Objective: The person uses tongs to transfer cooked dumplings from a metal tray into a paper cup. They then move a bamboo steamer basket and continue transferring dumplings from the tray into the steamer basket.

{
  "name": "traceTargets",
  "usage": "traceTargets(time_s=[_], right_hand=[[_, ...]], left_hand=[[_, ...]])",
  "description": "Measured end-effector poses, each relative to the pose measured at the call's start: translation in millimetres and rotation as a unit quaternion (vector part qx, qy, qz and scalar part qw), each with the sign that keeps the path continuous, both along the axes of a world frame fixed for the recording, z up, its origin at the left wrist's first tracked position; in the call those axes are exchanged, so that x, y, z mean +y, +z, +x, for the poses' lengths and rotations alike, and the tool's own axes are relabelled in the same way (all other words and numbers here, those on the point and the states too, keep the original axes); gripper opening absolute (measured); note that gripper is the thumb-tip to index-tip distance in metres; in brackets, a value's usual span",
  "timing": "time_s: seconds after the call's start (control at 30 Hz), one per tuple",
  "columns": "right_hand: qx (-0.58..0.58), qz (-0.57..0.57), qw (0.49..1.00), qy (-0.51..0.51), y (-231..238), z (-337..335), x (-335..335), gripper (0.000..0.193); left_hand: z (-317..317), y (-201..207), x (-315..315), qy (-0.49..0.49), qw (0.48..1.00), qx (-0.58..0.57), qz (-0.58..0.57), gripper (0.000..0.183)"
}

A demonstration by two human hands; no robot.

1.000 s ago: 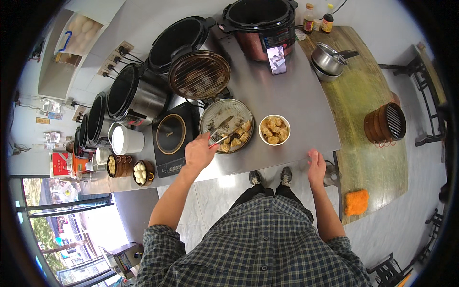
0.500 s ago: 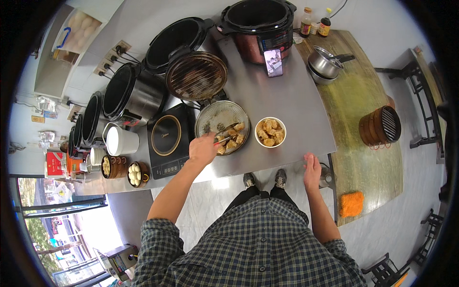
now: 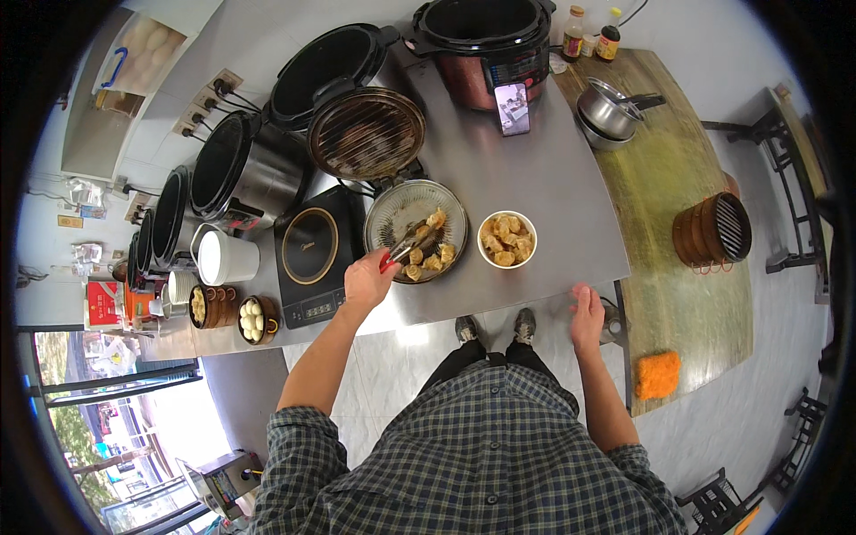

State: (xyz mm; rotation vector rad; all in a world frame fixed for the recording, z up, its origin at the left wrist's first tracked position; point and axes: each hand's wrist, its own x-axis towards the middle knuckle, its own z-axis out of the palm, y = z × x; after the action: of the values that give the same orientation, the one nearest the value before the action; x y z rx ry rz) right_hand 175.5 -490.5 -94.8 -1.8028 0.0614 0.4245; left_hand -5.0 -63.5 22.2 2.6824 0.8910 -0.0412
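My left hand is closed around the red handle of a pair of metal tongs. Their tips reach over the lower plate of an opened round electric griddle, touching a browned dumpling-like piece; whether they pinch it I cannot tell. Several similar pieces lie on the near right part of the plate. To the right of the griddle stands a white paper bowl full of such browned pieces. My right hand hangs empty by the counter's front edge, fingers loosely apart.
The griddle's ridged lid stands raised behind its plate. An induction cooker sits to the left, small bamboo steamers beyond it. Behind are large pressure cookers and a propped phone. At right: stacked steamers, an orange cloth.
My left hand has shifted slightly left and nearer to me, with the tongs angled further up. The piece by their tips now sits farther back over the plate. My right hand stays nearly still.
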Motion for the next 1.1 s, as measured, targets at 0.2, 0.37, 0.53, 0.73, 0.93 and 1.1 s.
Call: traceTargets(time_s=[0.2, 0.37, 0.53, 0.73, 0.93, 1.1], right_hand=[[0.013, -0.003, 1.0, -0.01, 4.7, -2.4, 7.5, 0.047], [-0.022, 0.009, 0.999, 0.029, 3.2, -1.6, 34.0, 0.042], [-0.008, 0.018, 0.997, 0.077, -0.9, 10.4, 78.5, 0.043], [-0.01, 0.019, 0.993, 0.116, 4.3, 15.5, 111.5, 0.051], [-0.027, 0.011, 0.992, 0.122, 6.4, 14.6, 118.5, 0.057], [-0.015, 0.009, 0.993, 0.119, 4.0, 13.1, 121.7, 0.06]], left_hand=[[2.9, 22.4, 2.5, 0.056, 0.997, -0.01, -0.044, 0.045], [16.8, 40.9, -23.1, -0.016, 0.996, -0.048, -0.072, 0.043], [48.9, 42.0, -70.3, -0.117, 0.991, -0.068, -0.024, 0.044], [77.3, 53.5, -109.5, -0.164, 0.986, -0.025, 0.024, 0.049], [64.9, 73.1, -102.7, -0.161, 0.986, 0.003, 0.03, 0.05], [48.5, 67.2, -102.2, -0.163, 0.985, 0.056, 0.021, 0.051]])
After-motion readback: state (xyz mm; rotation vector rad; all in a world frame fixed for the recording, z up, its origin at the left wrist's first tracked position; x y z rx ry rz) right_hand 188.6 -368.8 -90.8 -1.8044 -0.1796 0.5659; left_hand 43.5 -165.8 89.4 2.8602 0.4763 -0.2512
